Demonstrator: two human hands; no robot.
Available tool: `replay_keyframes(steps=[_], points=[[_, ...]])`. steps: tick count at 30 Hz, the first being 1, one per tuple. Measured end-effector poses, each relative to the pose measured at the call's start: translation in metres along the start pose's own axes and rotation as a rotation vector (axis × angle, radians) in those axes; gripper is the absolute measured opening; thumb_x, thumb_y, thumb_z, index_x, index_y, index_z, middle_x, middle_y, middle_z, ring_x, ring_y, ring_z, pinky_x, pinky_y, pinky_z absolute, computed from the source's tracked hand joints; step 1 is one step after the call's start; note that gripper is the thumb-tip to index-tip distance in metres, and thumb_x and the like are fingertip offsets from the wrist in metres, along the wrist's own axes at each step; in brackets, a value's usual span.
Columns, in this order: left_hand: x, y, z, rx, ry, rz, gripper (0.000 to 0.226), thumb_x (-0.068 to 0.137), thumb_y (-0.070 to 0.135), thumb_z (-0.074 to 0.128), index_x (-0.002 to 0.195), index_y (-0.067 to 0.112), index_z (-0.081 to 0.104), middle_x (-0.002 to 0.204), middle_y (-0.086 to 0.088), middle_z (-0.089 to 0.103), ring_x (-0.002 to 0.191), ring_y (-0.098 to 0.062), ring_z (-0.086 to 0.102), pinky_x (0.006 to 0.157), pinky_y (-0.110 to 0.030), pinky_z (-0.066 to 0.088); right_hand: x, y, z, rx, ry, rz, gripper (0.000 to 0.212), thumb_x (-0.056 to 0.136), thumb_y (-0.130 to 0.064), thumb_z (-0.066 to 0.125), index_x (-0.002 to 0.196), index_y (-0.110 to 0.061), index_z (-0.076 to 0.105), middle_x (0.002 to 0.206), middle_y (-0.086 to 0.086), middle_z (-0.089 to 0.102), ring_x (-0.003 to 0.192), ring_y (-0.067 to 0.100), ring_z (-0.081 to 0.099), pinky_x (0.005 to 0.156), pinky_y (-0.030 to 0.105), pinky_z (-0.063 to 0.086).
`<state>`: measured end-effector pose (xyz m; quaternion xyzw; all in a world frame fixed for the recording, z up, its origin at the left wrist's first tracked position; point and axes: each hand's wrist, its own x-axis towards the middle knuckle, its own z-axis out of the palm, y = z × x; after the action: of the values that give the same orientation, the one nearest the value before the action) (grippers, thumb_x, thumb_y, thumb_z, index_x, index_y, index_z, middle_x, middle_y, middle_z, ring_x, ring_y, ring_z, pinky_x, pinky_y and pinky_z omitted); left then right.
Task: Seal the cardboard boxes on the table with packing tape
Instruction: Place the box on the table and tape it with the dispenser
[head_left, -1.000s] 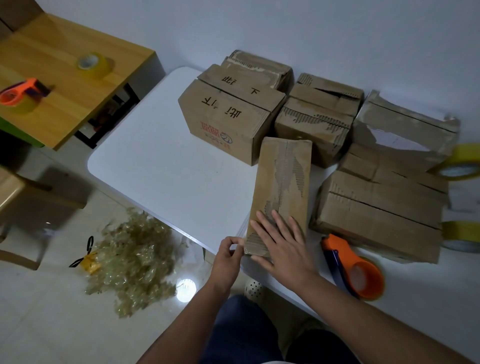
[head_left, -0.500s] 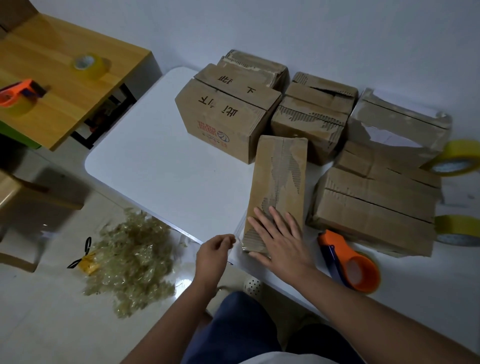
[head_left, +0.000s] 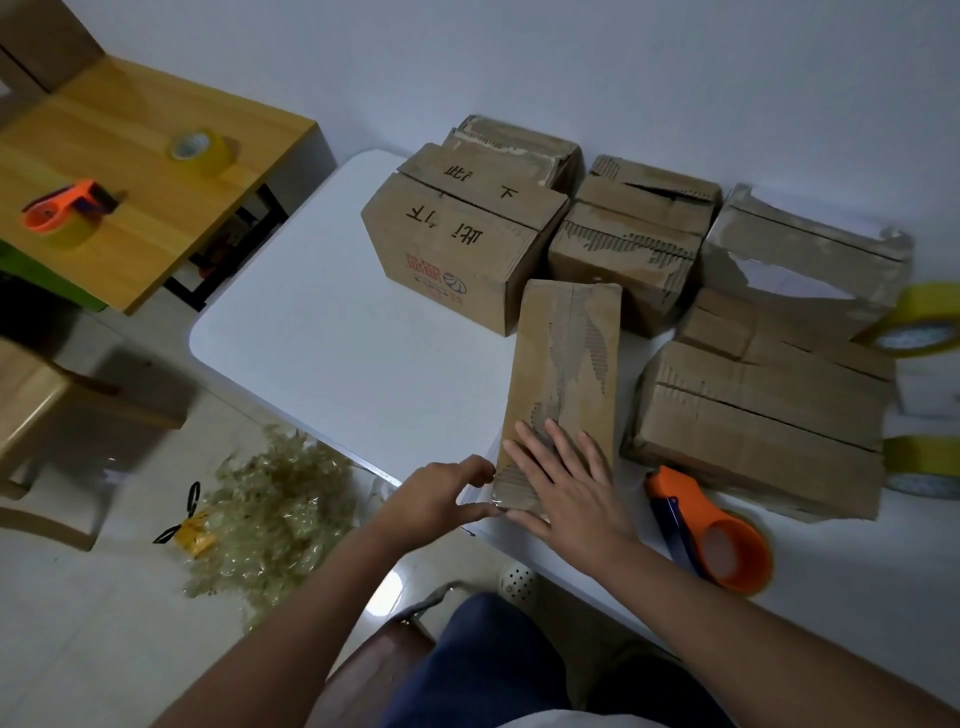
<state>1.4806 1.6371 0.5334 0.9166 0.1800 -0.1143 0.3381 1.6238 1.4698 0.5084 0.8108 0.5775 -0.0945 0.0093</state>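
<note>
1. Fingers (head_left: 558, 449) of my right hand (head_left: 571, 493) lie straight, pressing the narrow box's (head_left: 566, 374) near end; my left hand (head_left: 436, 496) pinches something at its near-left corner, probably clear tape, though I cannot tell.
2. Just right sits the orange tape dispenser (head_left: 719, 540), untouched.
3. Judging by this, I'm smoothing one end; next calls for taking the dispenser.
4. Farther on the white table (head_left: 322, 332), the other boxes (head_left: 457, 244) stand apparently unsealed.
</note>
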Motion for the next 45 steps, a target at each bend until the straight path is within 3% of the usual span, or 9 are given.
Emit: replay_keyframes(steps=[5,12,17,21,26,31,36,41,45], points=[[0.012,0.000,-0.001,0.128,-0.004,0.149,0.051,0.087,0.045,0.069,0.114,0.007,0.050,0.110,-0.011,0.065,0.096,-0.026,0.061,0.078,-0.028,0.045,0.001,0.000,0.001,-0.026,-0.026,0.004,0.080,0.091,-0.069,0.024,0.155,-0.025,0.009,0.163,-0.001,0.002,0.149,0.027,0.006,0.117,0.052,0.013],[0.011,-0.010,0.004,0.091,-0.061,0.108,0.061,0.085,0.051,0.069,0.131,0.018,0.044,0.131,0.006,0.051,0.106,-0.015,0.058,0.083,-0.033,0.050,0.000,-0.001,-0.005,0.044,-0.065,-0.017,0.079,0.092,-0.070,0.025,0.155,-0.025,0.013,0.163,-0.002,0.006,0.149,0.027,0.007,0.116,0.052,0.012],[0.009,-0.005,-0.007,-0.056,0.109,-0.026,0.072,0.084,0.077,0.042,0.137,0.028,0.045,0.139,0.015,0.050,0.111,-0.002,0.058,0.091,-0.029,0.051,-0.003,0.012,-0.025,0.397,0.047,0.115,0.069,0.094,-0.065,0.030,0.152,-0.041,0.002,0.159,-0.013,-0.019,0.145,0.015,-0.025,0.120,0.049,-0.007],[0.039,0.026,-0.014,-0.118,0.204,-0.051,0.068,0.089,0.066,0.041,0.143,0.025,0.042,0.155,0.002,0.037,0.138,-0.016,0.040,0.111,-0.034,0.037,-0.008,0.019,-0.036,1.030,0.137,0.543,0.071,0.095,-0.048,0.046,0.153,-0.035,0.006,0.161,-0.007,-0.001,0.146,0.024,0.016,0.110,0.045,0.037],[0.073,0.048,-0.004,0.185,0.079,-0.157,0.096,0.079,0.087,0.024,0.156,0.032,0.005,0.164,-0.008,-0.006,0.149,-0.040,0.001,0.120,-0.058,0.007,-0.020,0.012,-0.041,1.340,-0.025,0.541,0.063,0.095,-0.051,0.042,0.151,-0.034,0.018,0.141,-0.004,0.047,0.128,0.015,0.048,0.105,0.040,0.044],[0.070,0.043,-0.007,0.396,-0.053,-0.137,0.109,0.077,0.085,0.042,0.151,0.037,-0.022,0.158,-0.007,-0.032,0.146,-0.040,-0.023,0.116,-0.066,-0.005,-0.027,0.022,-0.046,1.235,0.104,0.609,0.048,0.101,-0.038,0.042,0.145,-0.022,0.035,0.138,0.002,0.051,0.118,0.013,0.051,0.089,0.024,0.040],[0.057,0.013,-0.053,0.559,-0.198,-0.094,0.105,0.084,0.064,0.060,0.151,0.044,-0.017,0.159,-0.001,-0.031,0.147,-0.042,-0.019,0.112,-0.071,0.002,-0.019,0.040,-0.047,1.026,0.298,0.589,0.041,0.099,-0.031,0.050,0.137,-0.020,0.043,0.137,0.001,0.042,0.118,0.015,0.047,0.100,0.037,0.044],[0.045,0.003,-0.053,0.456,-0.095,-0.176,0.082,0.090,0.067,0.046,0.153,0.045,-0.001,0.162,0.004,-0.023,0.149,-0.036,-0.014,0.112,-0.073,0.006,0.009,0.042,-0.052,1.121,0.176,0.601,0.049,0.100,-0.033,0.046,0.144,-0.017,0.033,0.147,0.003,0.039,0.132,0.020,0.041,0.104,0.032,0.038],[0.036,0.007,-0.031,0.231,0.032,-0.361,0.080,0.081,0.080,0.018,0.153,0.048,0.002,0.163,0.004,-0.019,0.148,-0.038,-0.017,0.110,-0.075,0.001,0.006,0.032,-0.048,1.203,0.128,0.614,0.045,0.101,-0.035,0.044,0.141,-0.017,0.037,0.125,-0.004,0.053,0.109,0.010,0.053,0.084,0.022,0.044]])
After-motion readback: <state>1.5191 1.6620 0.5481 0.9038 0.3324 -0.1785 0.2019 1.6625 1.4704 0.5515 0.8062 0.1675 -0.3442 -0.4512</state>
